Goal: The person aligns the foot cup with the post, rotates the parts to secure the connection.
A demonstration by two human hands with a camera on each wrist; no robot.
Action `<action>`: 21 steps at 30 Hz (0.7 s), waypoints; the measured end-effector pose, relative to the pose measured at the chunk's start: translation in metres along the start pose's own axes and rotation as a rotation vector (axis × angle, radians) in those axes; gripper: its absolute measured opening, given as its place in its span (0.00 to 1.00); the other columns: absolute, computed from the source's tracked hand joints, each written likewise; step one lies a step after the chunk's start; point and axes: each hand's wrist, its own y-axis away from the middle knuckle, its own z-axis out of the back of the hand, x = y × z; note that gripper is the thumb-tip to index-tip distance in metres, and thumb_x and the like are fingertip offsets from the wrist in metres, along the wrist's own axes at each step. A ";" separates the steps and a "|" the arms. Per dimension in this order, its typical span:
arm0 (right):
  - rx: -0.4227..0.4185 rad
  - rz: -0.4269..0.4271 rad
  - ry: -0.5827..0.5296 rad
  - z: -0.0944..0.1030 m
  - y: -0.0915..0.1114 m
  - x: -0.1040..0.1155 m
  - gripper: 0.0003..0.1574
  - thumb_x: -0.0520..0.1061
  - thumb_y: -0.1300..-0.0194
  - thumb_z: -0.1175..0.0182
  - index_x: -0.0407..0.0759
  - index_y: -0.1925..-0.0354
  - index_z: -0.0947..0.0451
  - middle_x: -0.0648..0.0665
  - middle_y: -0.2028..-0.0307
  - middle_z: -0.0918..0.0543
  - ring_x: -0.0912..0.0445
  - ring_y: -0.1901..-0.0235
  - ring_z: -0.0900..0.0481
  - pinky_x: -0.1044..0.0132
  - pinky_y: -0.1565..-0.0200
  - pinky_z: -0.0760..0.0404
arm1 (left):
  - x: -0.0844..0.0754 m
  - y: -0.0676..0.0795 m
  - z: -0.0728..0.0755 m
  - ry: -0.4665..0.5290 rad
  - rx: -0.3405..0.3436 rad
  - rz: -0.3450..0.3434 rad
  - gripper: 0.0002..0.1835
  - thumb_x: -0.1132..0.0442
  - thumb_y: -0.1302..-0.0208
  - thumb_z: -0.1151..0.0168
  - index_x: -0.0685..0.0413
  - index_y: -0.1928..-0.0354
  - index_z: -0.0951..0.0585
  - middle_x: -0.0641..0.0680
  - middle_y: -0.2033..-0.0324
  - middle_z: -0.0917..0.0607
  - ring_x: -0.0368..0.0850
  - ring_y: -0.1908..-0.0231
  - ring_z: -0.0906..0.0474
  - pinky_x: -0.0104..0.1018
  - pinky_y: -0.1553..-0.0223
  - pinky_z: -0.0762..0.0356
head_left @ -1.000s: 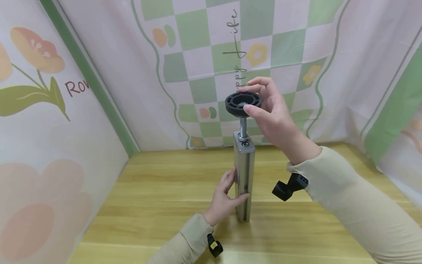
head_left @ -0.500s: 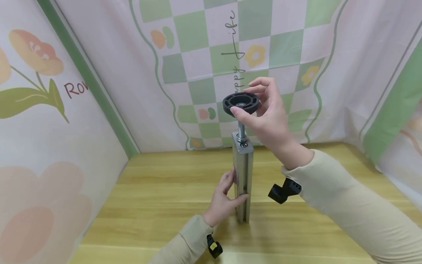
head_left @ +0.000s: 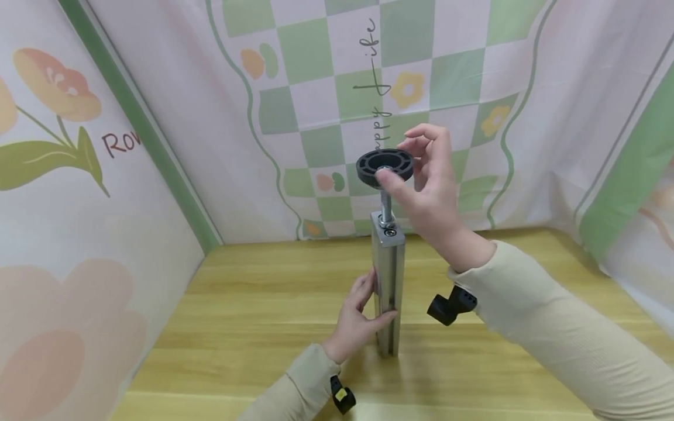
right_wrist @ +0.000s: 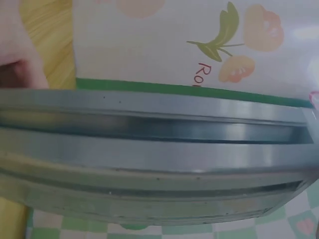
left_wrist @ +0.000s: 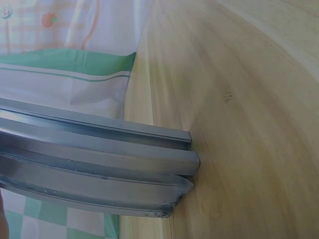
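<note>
A silver slotted aluminium profile point(head_left: 387, 275) stands upright on the table. From its top end plate rises a threaded rod point(head_left: 387, 204), with a nut at its base. On the rod sits a round black levelling foot point(head_left: 365, 171), hollow side up. My right hand point(head_left: 434, 196) holds the foot, thumb over the front rim and fingers at the right and back edge. Lower down, my left hand point(head_left: 351, 324) grips the profile. The left wrist view shows the profile's lower end point(left_wrist: 109, 169) on the wood; in the right wrist view the slotted sides point(right_wrist: 159, 155) fill the middle.
The wooden table point(head_left: 253, 304) reaches back to a curtain point(head_left: 316, 146) with green checks, close behind the profile. A flowered curtain point(head_left: 168, 76) borders the left side. Black wrist mounts point(head_left: 444, 309) hang under the sleeves.
My right thumb slides left along the black foot's rim, then back slightly right, and the fingers draw right around its edge. The left hand and profile hold still.
</note>
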 end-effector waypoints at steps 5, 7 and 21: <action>0.053 -0.153 -0.437 0.003 -0.005 -0.009 0.16 0.38 0.41 0.54 0.43 0.53 0.36 0.43 0.60 0.28 0.56 0.60 0.28 0.70 0.55 0.24 | 0.000 0.000 0.000 -0.004 -0.005 0.034 0.49 0.74 0.44 0.35 0.44 0.26 0.51 0.62 0.39 0.35 0.46 0.37 0.37 0.45 0.30 0.45; 0.136 -0.228 -0.581 0.006 -0.008 -0.012 0.16 0.40 0.39 0.54 0.42 0.51 0.36 0.42 0.59 0.25 0.55 0.59 0.25 0.68 0.53 0.23 | -0.001 -0.001 0.000 -0.006 -0.008 0.041 0.48 0.74 0.44 0.35 0.44 0.27 0.50 0.61 0.38 0.35 0.47 0.37 0.36 0.46 0.31 0.45; 0.458 -0.491 -1.146 0.014 -0.016 -0.019 0.32 0.38 0.52 0.51 0.38 0.45 0.34 0.34 0.49 0.27 0.43 0.49 0.26 0.57 0.38 0.30 | 0.000 -0.002 0.001 -0.002 -0.007 0.020 0.50 0.74 0.44 0.34 0.41 0.27 0.51 0.62 0.39 0.35 0.44 0.39 0.35 0.47 0.31 0.42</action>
